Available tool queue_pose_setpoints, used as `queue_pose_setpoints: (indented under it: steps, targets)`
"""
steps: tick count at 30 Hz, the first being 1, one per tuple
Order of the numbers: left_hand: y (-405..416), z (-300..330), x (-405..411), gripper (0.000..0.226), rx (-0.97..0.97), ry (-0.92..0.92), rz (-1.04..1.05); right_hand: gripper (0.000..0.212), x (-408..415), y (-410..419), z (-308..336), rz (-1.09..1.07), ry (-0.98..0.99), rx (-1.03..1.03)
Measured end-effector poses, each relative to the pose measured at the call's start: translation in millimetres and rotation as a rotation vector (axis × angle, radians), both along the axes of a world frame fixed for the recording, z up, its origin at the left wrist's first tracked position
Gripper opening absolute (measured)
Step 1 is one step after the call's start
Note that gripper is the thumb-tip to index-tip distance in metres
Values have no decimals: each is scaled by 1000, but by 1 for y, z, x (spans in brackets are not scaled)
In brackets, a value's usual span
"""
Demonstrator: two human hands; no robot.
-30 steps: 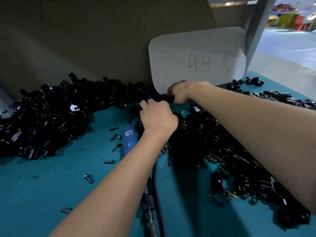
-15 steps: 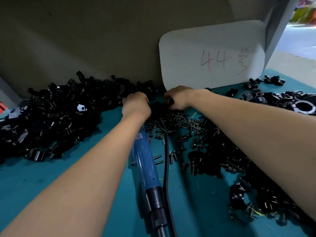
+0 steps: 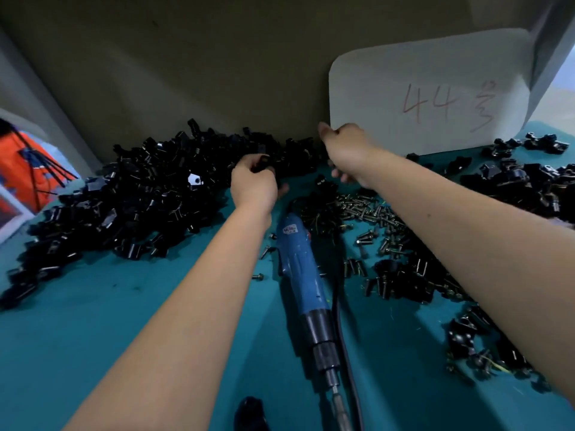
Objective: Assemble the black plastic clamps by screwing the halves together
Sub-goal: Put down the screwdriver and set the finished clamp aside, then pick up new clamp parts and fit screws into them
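Two hands work at the far edge of the teal counter (image 3: 93,321). Left hand (image 3: 253,185) grips a black plastic clamp half (image 3: 261,161) beside the heap of black clamp parts (image 3: 140,200). Right hand (image 3: 345,144): grasp cannot be determined. Blue electric screwdriver (image 3: 300,265) lies between the forearms.

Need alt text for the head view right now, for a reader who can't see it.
Left hand grips a black clamp half at the heap's edge; right hand reaches beside it. A blue electric screwdriver lies between the forearms, screws scattered right.
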State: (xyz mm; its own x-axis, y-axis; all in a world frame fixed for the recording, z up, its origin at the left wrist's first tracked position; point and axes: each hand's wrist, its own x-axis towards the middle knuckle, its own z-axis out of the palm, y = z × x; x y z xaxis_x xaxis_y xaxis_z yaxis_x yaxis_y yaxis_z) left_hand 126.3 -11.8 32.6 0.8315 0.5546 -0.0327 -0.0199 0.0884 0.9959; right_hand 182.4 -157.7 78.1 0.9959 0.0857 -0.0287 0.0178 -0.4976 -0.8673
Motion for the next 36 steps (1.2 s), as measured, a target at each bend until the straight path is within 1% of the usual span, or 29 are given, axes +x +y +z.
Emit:
queue_pose_setpoints:
  steps: [1, 3, 4, 6, 8, 10, 12, 14, 16, 18, 20, 24, 29, 31, 33, 36]
  targets:
    - [0, 3, -13, 25, -87, -46, -34, 41, -11, 5, 3, -2, 80, 143]
    - [2, 5, -41, 24, -161, -111, -72, 34, -37, 11, 4, 51, 229, 407]
    - [3, 4, -55, 25, -176, -122, -85, 30, -50, 11, 2, 98, 261, 495]
    - [7, 0, -82, 36, -166, -120, -125, 24, -80, 11, -7, 187, 244, 574]
    - [8, -7, -107, 48, -141, -127, -157, 20, -106, 8, -19, 202, 175, 577]
    - [5, -15, -129, 52, -152, -144, -160, 19, -125, 3, -30, 171, 90, 589]
    - [1, -23, -147, 49, -157, -151, -171, 14, -139, -6, -37, 186, 44, 631]
    - [0, -28, -157, 44, -140, -161, -210, 3, -150, -13, -43, 236, -5, 620]
    - [-1, -30, -163, 41, -133, -173, -257, 13, -159, -17, -47, 275, -36, 566]
    - [-3, -33, -167, 40, -127, -175, -277, 26, -162, -19, -50, 320, -11, 590]
    - [-3, -36, -168, 37, -111, -163, -263, 33, -162, -22, -52, 357, 0, 621]
    - [-2, -38, -165, 24, -77, -180, -206, 34, -160, -25, -57, 362, -18, 630]
    - [-3, -39, -164, 21, -67, -209, -245, 22, -159, -25, -58, 288, -62, 696]
    - [-5, -39, -163, 23, -68, -210, -263, 19, -160, -23, -58, 286, -47, 752]
    - [-6, -38, -161, 24, -87, -215, -269, 19, -162, -20, -59, 298, -12, 807]
    - [-7, -37, -160, 23, -114, -215, -275, 28, -164, -18, -59, 301, 1, 849]
